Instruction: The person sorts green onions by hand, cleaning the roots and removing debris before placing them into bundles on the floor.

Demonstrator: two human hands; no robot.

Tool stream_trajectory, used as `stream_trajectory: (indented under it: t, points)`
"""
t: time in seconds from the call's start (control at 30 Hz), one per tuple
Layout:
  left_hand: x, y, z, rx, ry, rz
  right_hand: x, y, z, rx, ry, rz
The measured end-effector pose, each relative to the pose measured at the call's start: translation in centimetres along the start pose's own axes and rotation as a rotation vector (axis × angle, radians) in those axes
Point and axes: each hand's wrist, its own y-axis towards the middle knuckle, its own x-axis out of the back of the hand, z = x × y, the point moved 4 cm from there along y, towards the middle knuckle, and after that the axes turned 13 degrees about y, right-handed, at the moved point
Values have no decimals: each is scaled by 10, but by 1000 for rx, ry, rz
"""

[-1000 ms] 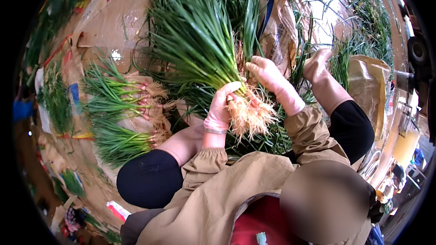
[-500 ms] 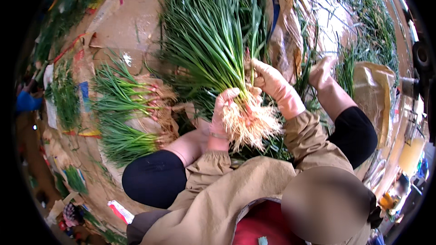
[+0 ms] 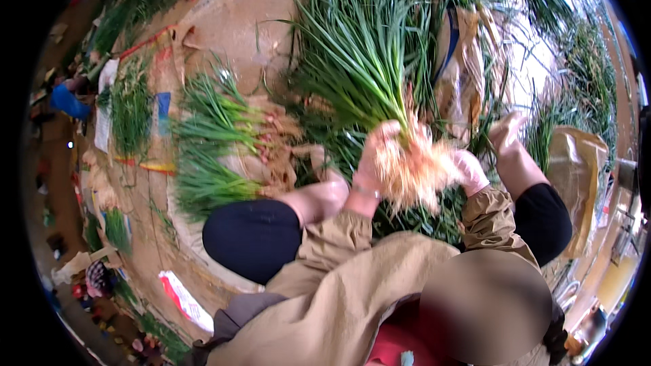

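A big bunch of spring onions (image 3: 380, 74) is gripped near its base by my left hand (image 3: 377, 156), fingers wrapped round the pale stems. The long green leaves point away from me, and the tangled whitish roots (image 3: 417, 171) hang toward my lap. Just right of those roots is my right hand (image 3: 470, 171), partly blurred. Its fingers are hidden behind or beside the roots, so whether they touch them cannot be told. To the left lie smaller bundles of spring onions (image 3: 220, 118) with reddish bulbs and brown roots.
Loose green leaves (image 3: 424, 224) lie beneath the bunch, between my bare legs. Flattened tan sacking (image 3: 244, 10) covers the ground ahead. A crumpled sack (image 3: 461, 61) is at the right, with another sack (image 3: 580, 163) beyond my right knee. Heaped greens (image 3: 583, 61) line the far right.
My right hand has left the stems and moved down beside the roots. My left hand still grips the bunch. The whole view has shifted, with things now further right.
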Motion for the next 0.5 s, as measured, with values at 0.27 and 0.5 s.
stream_trajectory:
  t: [0.27, 0.5]
  points:
    - [-42, 30, -13, -197, 58, 154, -150, -65, 130, 1243, -1342, -412]
    - [-122, 31, -24, -312, 193, 431, -153, -66, 153, 1113, -901, -145]
